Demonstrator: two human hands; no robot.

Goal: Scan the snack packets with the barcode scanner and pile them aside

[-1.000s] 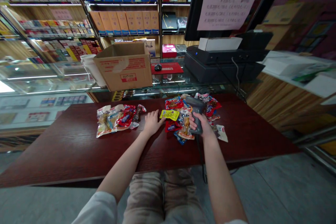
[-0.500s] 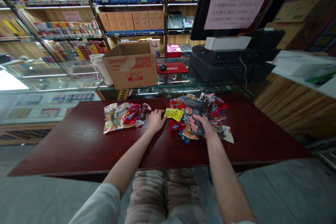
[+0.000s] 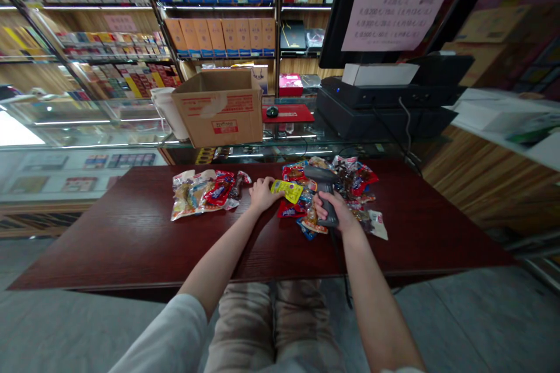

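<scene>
Counter [image 3: 131, 245]: dark red-brown, wood grain, slight sheen, gray floor below. Shop room; wooden shelves [image 3: 271, 63] and a glass case [image 3: 87, 134] behind. Two piles of crinkly, shiny plastic packs: left pile [image 3: 196, 192] and a bigger right pile [image 3: 350, 178]; packs overlap, can't count them. One yellow packet [image 3: 289, 191], flat, roughly rectangular, at the left edge of the right pile. Hands: left hand [image 3: 262, 194] is narrow, pinching the packet's left end; right hand [image 3: 333, 210] is wrapped round the grip of one dark scanner [image 3: 320, 174], matte body, over the right pile. Beyond: one open cardboard carton [image 3: 225, 119], one black mouse [image 3: 272, 111] on one red mat [image 3: 300, 112], one monitor [image 3: 336, 23].
</scene>
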